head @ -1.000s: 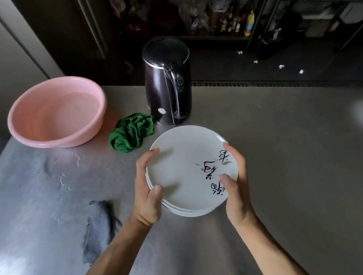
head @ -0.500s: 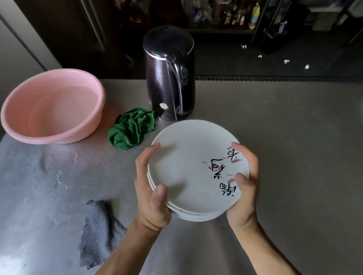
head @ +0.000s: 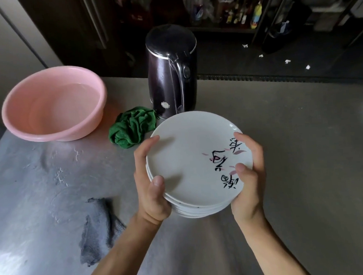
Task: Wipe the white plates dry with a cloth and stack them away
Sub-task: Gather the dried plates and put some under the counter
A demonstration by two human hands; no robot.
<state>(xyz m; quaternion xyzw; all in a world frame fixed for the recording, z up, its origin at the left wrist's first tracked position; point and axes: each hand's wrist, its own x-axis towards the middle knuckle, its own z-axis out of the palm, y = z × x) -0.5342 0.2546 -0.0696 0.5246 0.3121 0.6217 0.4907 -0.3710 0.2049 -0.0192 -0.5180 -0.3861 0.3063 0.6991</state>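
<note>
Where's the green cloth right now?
Head view, left of centre: the green cloth lies crumpled on the steel table between the pink basin and the black kettle, just beyond the held stack of plates.

Stacked white plates (head: 190, 158), gripped both sides

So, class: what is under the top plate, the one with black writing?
Rims of several more white plates show beneath the top plate, stacked, gripped by the left hand and right hand. Their faces are covered, so wet or dry cannot be told.
</note>
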